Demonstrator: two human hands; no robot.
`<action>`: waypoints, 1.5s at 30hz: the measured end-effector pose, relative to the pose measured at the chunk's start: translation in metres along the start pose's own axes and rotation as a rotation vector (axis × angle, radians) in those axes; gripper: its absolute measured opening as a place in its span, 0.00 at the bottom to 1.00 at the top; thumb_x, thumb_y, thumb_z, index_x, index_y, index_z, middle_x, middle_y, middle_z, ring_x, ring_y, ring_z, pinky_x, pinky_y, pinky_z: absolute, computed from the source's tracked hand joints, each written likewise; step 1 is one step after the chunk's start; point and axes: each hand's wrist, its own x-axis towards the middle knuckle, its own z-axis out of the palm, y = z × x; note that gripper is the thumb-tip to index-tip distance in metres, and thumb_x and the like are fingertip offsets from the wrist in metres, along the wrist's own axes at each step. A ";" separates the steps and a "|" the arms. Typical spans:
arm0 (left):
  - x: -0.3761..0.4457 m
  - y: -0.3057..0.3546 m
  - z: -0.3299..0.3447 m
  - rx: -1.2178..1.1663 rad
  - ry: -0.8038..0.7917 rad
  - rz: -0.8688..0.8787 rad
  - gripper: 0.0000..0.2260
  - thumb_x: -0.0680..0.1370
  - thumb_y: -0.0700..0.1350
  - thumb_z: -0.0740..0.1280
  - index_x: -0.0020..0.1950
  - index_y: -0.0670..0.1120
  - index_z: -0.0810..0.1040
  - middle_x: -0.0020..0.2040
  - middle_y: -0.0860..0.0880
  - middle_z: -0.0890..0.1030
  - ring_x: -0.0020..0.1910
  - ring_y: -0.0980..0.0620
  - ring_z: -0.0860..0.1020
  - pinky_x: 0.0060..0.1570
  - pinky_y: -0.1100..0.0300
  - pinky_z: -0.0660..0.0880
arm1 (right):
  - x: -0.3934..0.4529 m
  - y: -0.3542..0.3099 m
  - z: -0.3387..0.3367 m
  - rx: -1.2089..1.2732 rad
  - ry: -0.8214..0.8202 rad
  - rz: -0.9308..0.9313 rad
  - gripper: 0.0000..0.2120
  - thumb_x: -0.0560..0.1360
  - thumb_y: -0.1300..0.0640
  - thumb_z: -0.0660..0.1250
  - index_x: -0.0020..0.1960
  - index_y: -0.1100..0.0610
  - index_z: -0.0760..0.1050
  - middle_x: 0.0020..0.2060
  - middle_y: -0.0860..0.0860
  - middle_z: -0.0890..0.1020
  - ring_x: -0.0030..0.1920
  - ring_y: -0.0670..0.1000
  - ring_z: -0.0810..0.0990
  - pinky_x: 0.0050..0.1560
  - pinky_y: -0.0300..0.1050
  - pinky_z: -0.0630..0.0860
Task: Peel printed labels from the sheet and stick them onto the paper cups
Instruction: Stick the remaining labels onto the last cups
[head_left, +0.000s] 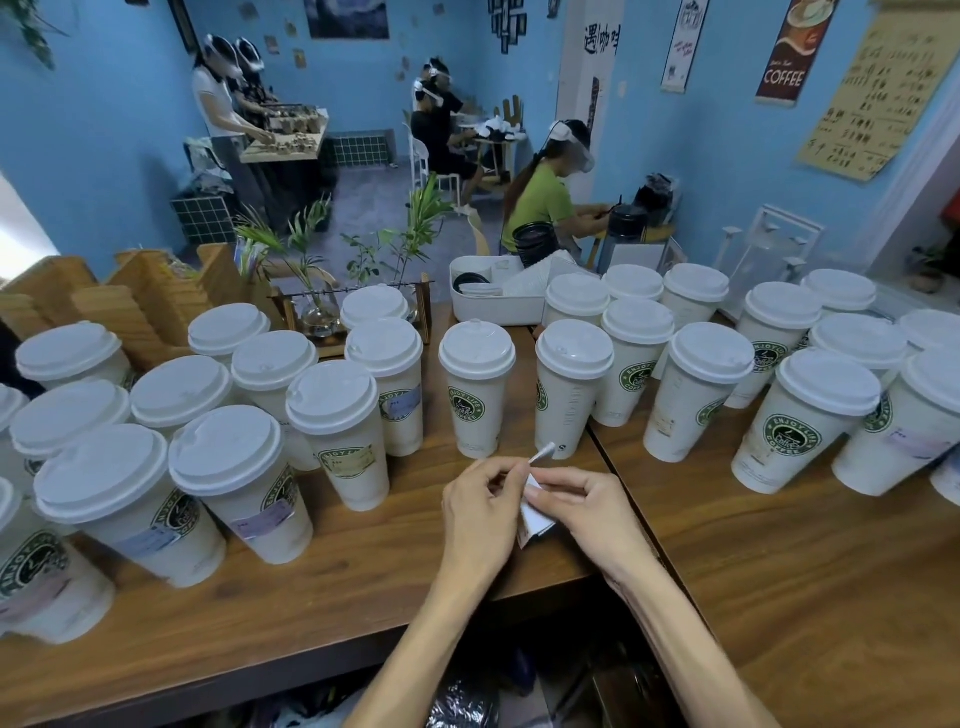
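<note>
- Your left hand (480, 506) was held above the wooden counter (363, 566), its fingers curled and its fingertips pinching the top edge of a small white label sheet (534, 506).
- Your right hand (589, 512) gripped the same sheet from the other side, thumb and forefinger closed on the paper near its upper corner.
- One strip of the sheet, a curled label (542, 451), stood up above your fingers, lifted away from the rest of the paper; whether it was fully free of the backing could not be told.
- The sheet hung between your two hands, clear of the counter surface, just in front of the nearest cups.
- Two lidded paper cups stood directly behind your hands: the centre cup (477, 389) showing its green round logo, and the cup to its right (571, 387) turned so that the logo was only partly seen.
- To your left, a cluster of lidded cups (223, 478) already carried pale labels on their sides.
- To your right, more lidded cups (810, 415) stood on the adjoining counter (779, 561); the one farthest right bore a pale label, most others showed none.
- A white bin (498, 306) sat at the back of the counter behind the cups.
</note>
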 end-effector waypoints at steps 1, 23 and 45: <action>0.001 -0.002 0.001 0.004 0.004 0.003 0.07 0.80 0.47 0.70 0.48 0.56 0.87 0.44 0.60 0.86 0.47 0.60 0.82 0.52 0.52 0.79 | 0.000 0.000 0.000 0.006 -0.002 0.002 0.11 0.76 0.66 0.74 0.58 0.57 0.85 0.47 0.51 0.89 0.51 0.48 0.88 0.49 0.34 0.79; 0.007 -0.021 -0.027 -0.152 0.151 -0.253 0.07 0.79 0.44 0.69 0.42 0.50 0.83 0.34 0.47 0.83 0.34 0.53 0.76 0.42 0.55 0.72 | 0.025 0.021 -0.045 -0.383 0.229 0.093 0.07 0.74 0.60 0.73 0.44 0.49 0.84 0.36 0.45 0.84 0.44 0.50 0.85 0.43 0.47 0.76; -0.001 -0.020 -0.012 0.104 0.043 -0.064 0.09 0.83 0.50 0.67 0.48 0.55 0.86 0.41 0.58 0.86 0.40 0.60 0.81 0.46 0.59 0.75 | 0.024 0.022 0.028 -0.396 0.130 -0.311 0.07 0.74 0.59 0.77 0.48 0.48 0.83 0.41 0.42 0.86 0.40 0.41 0.84 0.43 0.32 0.78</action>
